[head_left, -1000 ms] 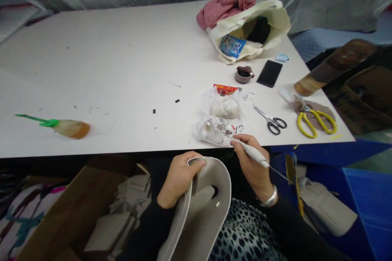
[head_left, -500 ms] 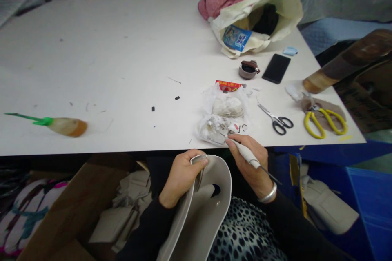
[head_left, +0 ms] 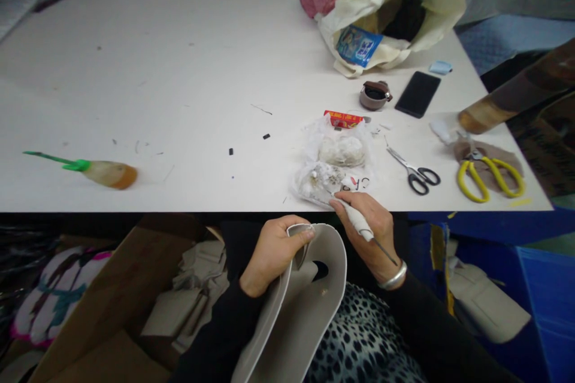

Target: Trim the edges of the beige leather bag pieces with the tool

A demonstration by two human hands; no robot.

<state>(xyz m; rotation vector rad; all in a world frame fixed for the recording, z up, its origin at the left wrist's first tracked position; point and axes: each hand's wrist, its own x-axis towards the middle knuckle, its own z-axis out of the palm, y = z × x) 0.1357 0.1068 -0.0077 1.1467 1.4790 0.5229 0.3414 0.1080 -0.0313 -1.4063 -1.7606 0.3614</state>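
My left hand [head_left: 274,251] pinches the top rim of a curved beige leather-like piece [head_left: 296,317], which stands over my lap below the table edge. A dark oval hole shows in its inner side. In my right hand [head_left: 371,227] is a thin metal tool with a white wrapped handle [head_left: 357,218], its rear rod sticking out toward my wrist. The tool's front end reaches a clear plastic bag of whitish, dark-flecked material [head_left: 317,179] at the table edge; its exact tip is hard to make out. Behind that bag sits a whitish lump [head_left: 341,151] in plastic.
Black-handled scissors [head_left: 415,173] and yellow-handled pliers [head_left: 489,176] lie to the right. A phone [head_left: 417,94], a cream bag [head_left: 386,30] and a red packet [head_left: 344,119] are farther back. A green-capped bottle [head_left: 108,173] lies left. A blue bin [head_left: 548,305] stands below.
The head view has shifted slightly, so the table things sit a little higher and farther right. Both hands keep their holds, the tool's front still at the plastic bag.
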